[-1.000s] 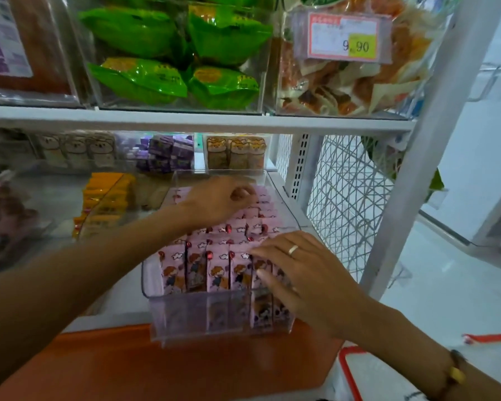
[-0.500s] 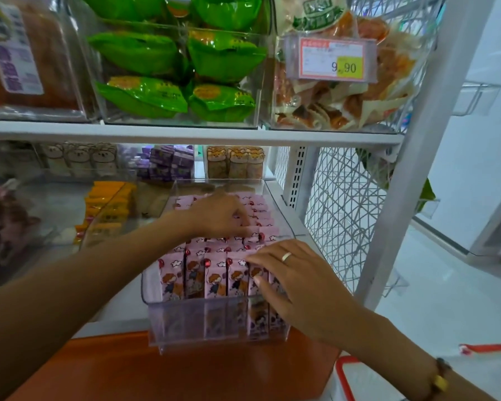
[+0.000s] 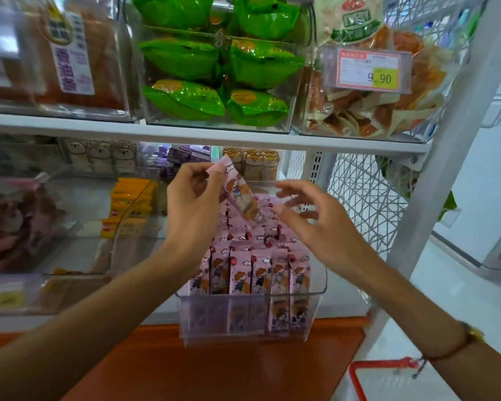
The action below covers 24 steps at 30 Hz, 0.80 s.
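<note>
A clear plastic bin (image 3: 315, 302) juts out from the lower shelf, packed with rows of pink cartoon snack packets (image 3: 252, 273). My left hand (image 3: 194, 204) pinches one pink packet (image 3: 240, 195) by its top end and holds it tilted above the bin. Just to the right of that packet hovers my right hand (image 3: 318, 224), fingers spread and loosely bent, blurred, holding nothing that I can see.
The white shelf (image 3: 185, 134) above carries clear boxes of green packets (image 3: 220, 79), bread and orange snacks with a 9.90 price tag (image 3: 368, 69). Orange packets (image 3: 128, 209) lie in the left bin. A wire mesh panel (image 3: 362, 204) and white post (image 3: 434, 180) stand right; a red basket (image 3: 356, 374) sits below.
My left hand has lifted a pink packet out of the bin. My right hand has risen off the front rows toward the packet.
</note>
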Available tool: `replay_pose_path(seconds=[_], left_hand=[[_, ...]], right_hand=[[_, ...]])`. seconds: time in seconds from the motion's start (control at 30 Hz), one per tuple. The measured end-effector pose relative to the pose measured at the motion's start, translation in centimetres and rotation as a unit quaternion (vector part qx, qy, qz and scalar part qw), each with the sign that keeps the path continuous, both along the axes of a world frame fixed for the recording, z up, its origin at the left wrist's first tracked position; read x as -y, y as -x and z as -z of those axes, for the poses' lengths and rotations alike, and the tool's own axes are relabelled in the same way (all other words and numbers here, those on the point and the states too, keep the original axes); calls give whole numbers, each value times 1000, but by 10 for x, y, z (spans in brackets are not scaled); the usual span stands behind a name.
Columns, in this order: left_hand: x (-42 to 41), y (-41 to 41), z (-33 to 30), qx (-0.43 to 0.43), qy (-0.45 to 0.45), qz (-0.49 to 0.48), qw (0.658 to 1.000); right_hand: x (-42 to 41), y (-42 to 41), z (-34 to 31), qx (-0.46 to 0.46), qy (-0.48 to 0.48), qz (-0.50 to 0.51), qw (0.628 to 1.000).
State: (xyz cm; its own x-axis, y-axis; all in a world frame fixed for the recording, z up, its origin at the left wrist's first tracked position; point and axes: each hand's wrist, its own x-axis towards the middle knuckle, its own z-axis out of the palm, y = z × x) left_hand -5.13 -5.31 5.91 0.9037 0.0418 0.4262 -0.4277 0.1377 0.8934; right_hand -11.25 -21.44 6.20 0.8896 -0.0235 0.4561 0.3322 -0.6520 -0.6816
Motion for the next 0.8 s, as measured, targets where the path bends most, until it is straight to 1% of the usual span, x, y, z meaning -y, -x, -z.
replay_pose_path(seconds=[0.07, 0.1, 0.17, 0.2, 0.27, 0.33, 0.4, 0.47, 0.57, 0.67, 0.73, 0.8], left_hand=[[-5, 10, -2, 8, 19, 27, 999], [-7, 14, -2, 12, 27, 44, 999], [-11, 18, -1, 19, 33, 72, 997], [-13, 18, 2, 23, 24, 81, 996], [-17, 15, 9, 36, -40, 86, 995], [-19, 15, 19, 33, -124, 95, 987], [-18, 18, 28, 45, -183, 99, 977], [-16, 21, 32, 78, -218, 77, 970], [-15, 21, 33, 102, -201, 62, 972], [-15, 21, 32, 100, -201, 91, 970], [-14, 21, 33, 115, -217, 111, 963], [-14, 21, 35, 133, -229, 111, 958]], right_hand=[[-10, -9, -11, -75, -11, -39, 996], [-16, -12, -13, -90, -13, -58, 994], [-25, -17, -12, -67, -27, -72, 995], [-27, -18, -9, -52, -50, -68, 995], [-26, -20, -2, -68, -139, -47, 987], [-24, -22, 6, -120, -250, -29, 961], [-25, -21, 12, -147, -313, -32, 938], [-30, -20, 16, -153, -328, -41, 931], [-32, -20, 18, -135, -339, -37, 930], [-29, -19, 16, -127, -351, -93, 923], [-27, -16, 17, -123, -356, -125, 918], [-26, -12, 18, -129, -327, -122, 928]])
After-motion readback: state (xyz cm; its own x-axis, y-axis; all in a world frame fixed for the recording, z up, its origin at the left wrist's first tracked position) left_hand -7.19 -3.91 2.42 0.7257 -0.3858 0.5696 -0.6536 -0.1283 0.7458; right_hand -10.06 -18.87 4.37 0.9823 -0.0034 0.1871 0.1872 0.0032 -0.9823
